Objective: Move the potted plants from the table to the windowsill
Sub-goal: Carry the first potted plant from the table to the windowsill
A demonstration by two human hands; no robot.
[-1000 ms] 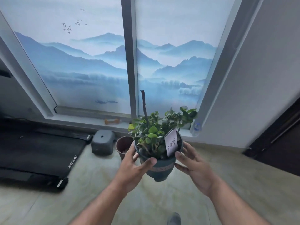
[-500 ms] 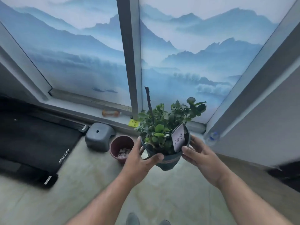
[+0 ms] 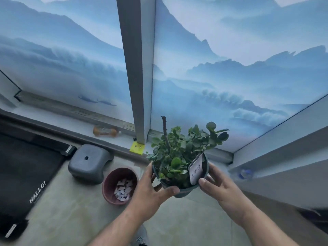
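Observation:
A leafy green plant with a bare brown stem and a white tag stands in a dark teal pot (image 3: 182,192). I carry the pot in the air between both hands. My left hand (image 3: 149,190) grips its left side, thumb curled under the rim. My right hand (image 3: 217,185) holds its right side. The pot hangs just in front of the low grey windowsill (image 3: 113,139), near the window's centre post (image 3: 136,68). The pot's lower half is hidden behind my hands.
On the floor stand a brown pot (image 3: 119,185) with white chips and a grey plastic stool (image 3: 88,163). A black treadmill (image 3: 23,171) lies at left. A small dumbbell (image 3: 105,131) and a yellow tag (image 3: 136,147) sit on the sill. A wall runs along the right.
I have moved closer to the window. The pot, still held in both hands, has come nearer the windowsill and the sill now sits right behind it.

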